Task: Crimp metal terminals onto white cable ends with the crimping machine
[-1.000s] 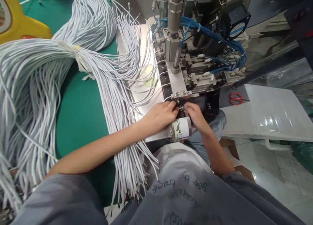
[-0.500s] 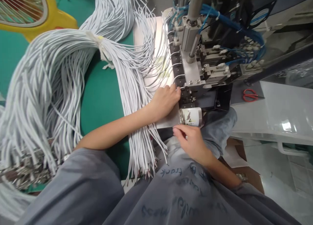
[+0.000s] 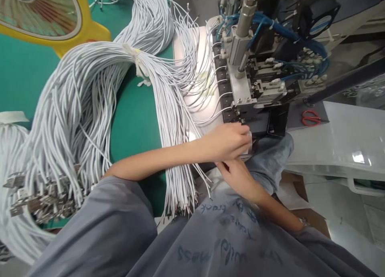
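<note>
My left hand (image 3: 236, 138) lies over the labelled jar, its fingers curled and pressed together; anything between them is hidden. Only a sliver of the jar (image 3: 250, 143) shows past the knuckles. Just below, my right hand (image 3: 233, 172) has its fingers bent, with the tips partly covered by my left hand, so what it holds cannot be made out. White cables (image 3: 222, 110) run into the dark fixture (image 3: 230, 96) of the machine above my hands. A thick bundle of white cables (image 3: 177, 148) hangs beneath my left forearm.
The pneumatic machine (image 3: 240, 52) with blue tubes stands at the upper right. Red-handled scissors (image 3: 311, 118) and a dark phone-like object (image 3: 278, 120) lie to its right. A yellow racket (image 3: 81, 28) and tied cables (image 3: 75, 88) rest on the green mat (image 3: 132, 116).
My left hand has moved from the front end of the fixture down and right onto the jar. A cable now sits where it was. My right hand stays low, now partly covered.
</note>
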Available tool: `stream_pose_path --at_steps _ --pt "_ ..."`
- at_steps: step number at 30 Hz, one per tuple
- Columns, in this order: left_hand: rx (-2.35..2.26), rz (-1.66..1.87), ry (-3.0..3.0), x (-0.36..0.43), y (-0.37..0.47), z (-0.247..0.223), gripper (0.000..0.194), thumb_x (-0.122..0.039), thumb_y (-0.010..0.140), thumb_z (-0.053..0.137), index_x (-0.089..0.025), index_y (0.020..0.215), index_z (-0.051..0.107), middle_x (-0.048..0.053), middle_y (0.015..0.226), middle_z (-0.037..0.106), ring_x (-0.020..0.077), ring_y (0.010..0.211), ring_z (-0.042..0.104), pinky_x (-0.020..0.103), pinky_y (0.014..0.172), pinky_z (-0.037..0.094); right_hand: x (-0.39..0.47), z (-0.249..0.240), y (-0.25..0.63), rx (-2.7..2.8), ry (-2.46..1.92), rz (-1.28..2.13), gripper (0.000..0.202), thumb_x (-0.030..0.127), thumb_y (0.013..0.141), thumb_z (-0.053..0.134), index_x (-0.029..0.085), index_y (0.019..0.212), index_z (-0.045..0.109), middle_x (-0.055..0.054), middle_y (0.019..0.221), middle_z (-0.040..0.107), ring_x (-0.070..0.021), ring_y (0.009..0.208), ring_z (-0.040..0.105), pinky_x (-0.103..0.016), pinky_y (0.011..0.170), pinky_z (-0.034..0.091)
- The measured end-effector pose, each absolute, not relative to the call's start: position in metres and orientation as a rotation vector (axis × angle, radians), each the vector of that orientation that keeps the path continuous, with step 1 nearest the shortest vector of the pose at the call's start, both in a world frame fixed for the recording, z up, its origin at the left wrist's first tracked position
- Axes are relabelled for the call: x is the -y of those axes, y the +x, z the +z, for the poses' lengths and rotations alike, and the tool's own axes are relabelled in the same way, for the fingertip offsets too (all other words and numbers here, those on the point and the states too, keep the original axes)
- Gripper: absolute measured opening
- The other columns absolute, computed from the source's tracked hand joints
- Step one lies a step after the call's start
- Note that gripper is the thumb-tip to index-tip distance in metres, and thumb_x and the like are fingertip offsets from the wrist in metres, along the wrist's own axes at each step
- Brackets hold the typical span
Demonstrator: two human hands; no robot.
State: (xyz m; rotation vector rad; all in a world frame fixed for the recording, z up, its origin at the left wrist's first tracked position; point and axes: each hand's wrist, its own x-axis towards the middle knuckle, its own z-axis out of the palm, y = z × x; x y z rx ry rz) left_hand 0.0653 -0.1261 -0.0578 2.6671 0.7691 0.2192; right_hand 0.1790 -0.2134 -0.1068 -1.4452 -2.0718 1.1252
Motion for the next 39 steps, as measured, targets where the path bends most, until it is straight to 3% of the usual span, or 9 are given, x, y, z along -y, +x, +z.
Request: stream_pose_path --at_steps 4,8,11,14,19,26,34,39 --pt "-0.564 0.324 2.39 0.131 0.066 -0.058 0.034 -0.027 0.096 0.036 -0.014 0.096 0.067 0.009 0.094 0.061 0.0141 0.084 0.057 0.025 0.076 0.044 0.203 -0.099 0.196 1.99 -1.438 1.146 0.019 0.02 0.084 0.048 0.017 0.086 0.067 -0.009 0.082 0.069 -0.0245 0.083 0.062 -0.034 0.071 0.046" --pt "-0.685 0.383 2.212 0.122 0.063 -0.059 0.035 -0.033 0.095 0.039 -0.011 0.107 0.063 0.009 0.093 0.063 0.0137 0.08 0.06 0.024 0.071 0.045 0.187 -0.088 0.219 1.693 -1.491 1.185 0.021 0.028 0.084 0.054 0.017 0.071 0.066 -0.003 0.067 0.066 -0.0168 0.064 0.059 -0.027 0.058 0.045" --pt "-0.745 0.517 2.158 0.115 0.062 -0.064 0.031 -0.034 0.092 0.048 -0.011 0.107 0.063 0.007 0.085 0.065 0.0133 0.076 0.06 0.023 0.068 0.045 0.176 -0.084 0.235 1.335 -1.471 1.056 0.01 0.028 0.074 0.066 0.018 0.07 0.064 0.001 0.066 0.064 -0.0128 0.06 0.057 -0.024 0.056 0.046" --pt "-0.74 0.628 2.143 0.112 0.062 -0.068 0.02 -0.024 0.09 0.049 -0.013 0.097 0.065 0.004 0.08 0.066 0.0112 0.072 0.06 0.021 0.065 0.045 0.171 -0.085 0.239 1.114 -1.353 1.054 0.014 0.027 0.065 0.074 0.019 0.071 0.064 0.002 0.064 0.063 -0.0112 0.057 0.056 -0.023 0.055 0.047" --pt "-0.759 0.698 2.184 0.112 0.06 -0.069 0.019 -0.018 0.089 0.047 -0.014 0.084 0.065 0.002 0.073 0.064 0.0091 0.064 0.057 0.019 0.06 0.043 0.172 -0.089 0.229 0.913 -1.121 1.201 0.019 0.036 0.079 0.063 0.02 0.086 0.068 -0.001 0.07 0.067 -0.0121 0.059 0.059 -0.027 0.058 0.05" --pt "-0.662 0.795 2.094 0.114 0.063 -0.071 0.018 -0.019 0.089 0.05 -0.013 0.085 0.066 0.004 0.074 0.061 0.0094 0.068 0.056 0.019 0.063 0.045 0.169 -0.091 0.221 1.074 -1.142 1.075 0.011 0.029 0.079 0.063 0.021 0.081 0.071 0.001 0.067 0.058 -0.0081 0.054 0.049 -0.024 0.052 0.041" --pt "-0.611 0.745 2.005 0.114 0.062 -0.075 0.021 -0.019 0.09 0.047 -0.013 0.082 0.064 0.001 0.063 0.059 0.0086 0.06 0.055 0.018 0.057 0.042 0.162 -0.079 0.238 1.411 -1.206 0.995 0.014 0.026 0.079 0.061 0.019 0.073 0.072 -0.002 0.07 0.062 -0.0112 0.061 0.052 -0.025 0.053 0.039" --pt "-0.596 0.701 2.077 0.111 0.06 -0.078 0.023 -0.019 0.091 0.043 -0.014 0.076 0.06 0.002 0.069 0.06 0.0099 0.066 0.054 0.019 0.062 0.042 0.156 -0.076 0.241 1.449 -1.303 0.972 0.02 0.029 0.075 0.063 0.017 0.06 0.067 0.004 0.05 0.04 -0.0072 0.047 0.033 -0.024 0.045 0.029"
